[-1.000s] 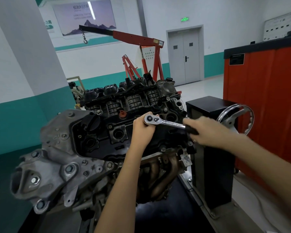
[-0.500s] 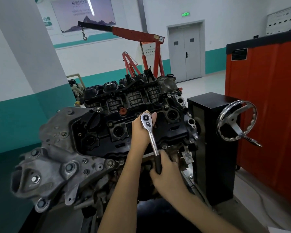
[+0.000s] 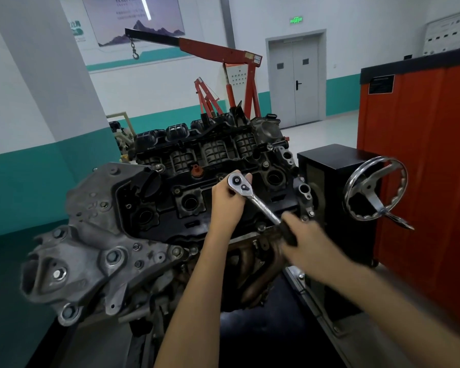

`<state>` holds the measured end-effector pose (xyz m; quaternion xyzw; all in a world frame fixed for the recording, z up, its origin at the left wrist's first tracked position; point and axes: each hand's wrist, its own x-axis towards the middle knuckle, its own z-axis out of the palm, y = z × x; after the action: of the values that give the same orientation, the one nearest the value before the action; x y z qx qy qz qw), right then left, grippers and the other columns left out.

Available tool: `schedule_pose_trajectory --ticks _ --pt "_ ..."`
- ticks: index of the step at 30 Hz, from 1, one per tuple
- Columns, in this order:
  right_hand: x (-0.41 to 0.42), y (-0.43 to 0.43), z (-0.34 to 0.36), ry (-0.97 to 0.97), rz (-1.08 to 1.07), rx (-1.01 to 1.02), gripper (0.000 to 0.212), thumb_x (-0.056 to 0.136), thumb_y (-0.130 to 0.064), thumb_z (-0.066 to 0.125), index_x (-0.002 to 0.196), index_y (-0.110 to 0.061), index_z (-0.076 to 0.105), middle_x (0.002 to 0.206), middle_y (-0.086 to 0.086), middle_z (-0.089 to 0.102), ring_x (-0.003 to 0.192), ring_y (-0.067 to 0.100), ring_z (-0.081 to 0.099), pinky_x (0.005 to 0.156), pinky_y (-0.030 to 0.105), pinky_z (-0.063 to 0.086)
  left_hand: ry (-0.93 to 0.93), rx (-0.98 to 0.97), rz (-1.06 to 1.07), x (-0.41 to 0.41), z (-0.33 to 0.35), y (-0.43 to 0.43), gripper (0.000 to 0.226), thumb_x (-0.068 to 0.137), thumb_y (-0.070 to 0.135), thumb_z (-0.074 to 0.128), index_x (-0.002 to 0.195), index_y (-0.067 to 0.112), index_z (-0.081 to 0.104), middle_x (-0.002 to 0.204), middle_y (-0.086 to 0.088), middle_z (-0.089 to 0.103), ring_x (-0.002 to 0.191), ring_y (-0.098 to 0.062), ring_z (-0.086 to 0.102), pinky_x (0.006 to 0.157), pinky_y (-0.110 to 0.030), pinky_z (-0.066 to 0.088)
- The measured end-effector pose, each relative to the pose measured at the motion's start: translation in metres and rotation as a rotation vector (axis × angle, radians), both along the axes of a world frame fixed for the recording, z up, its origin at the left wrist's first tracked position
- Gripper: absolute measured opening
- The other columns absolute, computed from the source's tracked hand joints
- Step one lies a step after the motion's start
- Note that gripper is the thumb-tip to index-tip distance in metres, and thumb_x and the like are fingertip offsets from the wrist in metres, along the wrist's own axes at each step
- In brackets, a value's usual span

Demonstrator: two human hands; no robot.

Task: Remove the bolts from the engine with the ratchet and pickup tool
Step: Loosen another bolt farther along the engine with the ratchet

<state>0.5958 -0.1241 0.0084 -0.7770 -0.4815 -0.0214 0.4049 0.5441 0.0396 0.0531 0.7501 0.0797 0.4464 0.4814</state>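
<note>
Head view showed the engine (image 3: 96, 208) with its black top cover (image 3: 165, 192) facing the person. The round end of the ratchet (image 3: 258, 201) sat on that cover, past the middle and toward its right end. The bolt under it was hidden, so I could not tell how far out it had come. The left hand (image 3: 227, 205) was curled round the ratchet's round end from below. The right hand (image 3: 303, 235) was wrapped round the black handle, low by the front edge of the cover, and it looked blurry. The pickup tool was not in sight.

I think 3 things could go wrong from here.

1. The ratchet could pop off the bolt if the left hand let it tip. A hard pull would then send the right hand's knuckles into the rusty pipes (image 3: 250, 264) under the front edge.
2. A tipped ratchet could chew the bolt's corners round, and then it would be hard to grip.
3. A loose bolt could roll off and drop into 1 of the deep round holes (image 3: 190, 203) in the cover, or down past the edge.

The shiny hand wheel (image 3: 375, 189) stood near the right hand, so a wide swing could bump it.
</note>
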Motion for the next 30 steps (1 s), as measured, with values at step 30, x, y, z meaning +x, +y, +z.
schedule_pose_trajectory --ticks 30 --pt "-0.080 0.057 -0.033 0.416 0.002 0.304 0.023 0.082 -0.006 0.056 0.087 -0.024 0.043 0.063 0.000 0.045 0.048 0.006 0.047 0.045 0.013 0.036 -0.008 -0.068 0.029 0.001 0.002 0.000 0.049 0.094 0.013 0.061 0.062 0.021 0.025 0.051 0.015 0.025 0.053 -0.003 0.022 0.053 -0.018 0.024"
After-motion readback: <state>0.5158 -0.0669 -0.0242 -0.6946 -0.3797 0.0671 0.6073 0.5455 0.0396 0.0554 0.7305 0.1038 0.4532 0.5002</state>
